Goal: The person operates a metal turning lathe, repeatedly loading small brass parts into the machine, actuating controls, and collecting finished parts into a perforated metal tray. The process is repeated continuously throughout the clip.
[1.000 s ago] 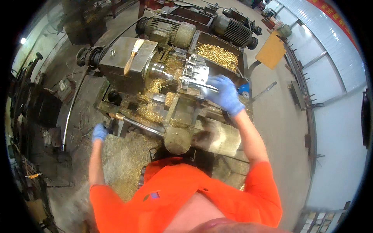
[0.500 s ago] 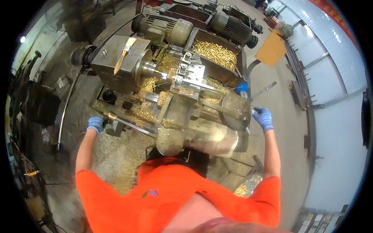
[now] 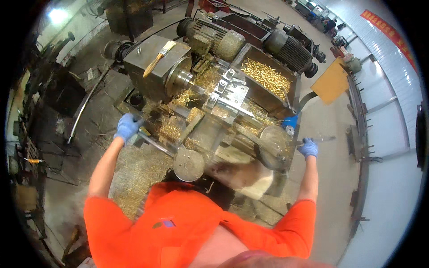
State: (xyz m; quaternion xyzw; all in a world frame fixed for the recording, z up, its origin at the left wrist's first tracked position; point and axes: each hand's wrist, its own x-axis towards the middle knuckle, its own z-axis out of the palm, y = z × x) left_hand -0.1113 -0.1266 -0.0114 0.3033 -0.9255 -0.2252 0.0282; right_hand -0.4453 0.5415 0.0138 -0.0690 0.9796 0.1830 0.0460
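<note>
My left hand (image 3: pixel 128 127), in a blue glove, is closed around the end of a long metal lever (image 3: pixel 155 143) at the front left of a lathe; its brass-coloured tip is hidden. My right hand (image 3: pixel 308 148), gloved alike, has its fingers curled at a blurred handle bar (image 3: pixel 325 138) at the machine's right end. Between my arms, the tool post (image 3: pixel 230 91) faces the chuck (image 3: pixel 182 79). A thin workpiece (image 3: pixel 197 89) sticks out of the chuck. Gold-coloured chips (image 3: pixel 170 128) cover the bed beneath.
A wooden-handled brush (image 3: pixel 156 62) lies on the headstock (image 3: pixel 154 73). Behind the tool post, a metal bin (image 3: pixel 282 107) holds many small brass-coloured parts (image 3: pixel 267 76). Motors (image 3: pixel 219 39) stand farther back. A yellowish board (image 3: pixel 330 81) is at the right, and a white wall (image 3: pixel 386 134) beyond.
My left hand has moved from beside the lever's brass tip onto it. My right hand has come round with the handle bar, which has swung downward. The whole view has shifted slightly.
</note>
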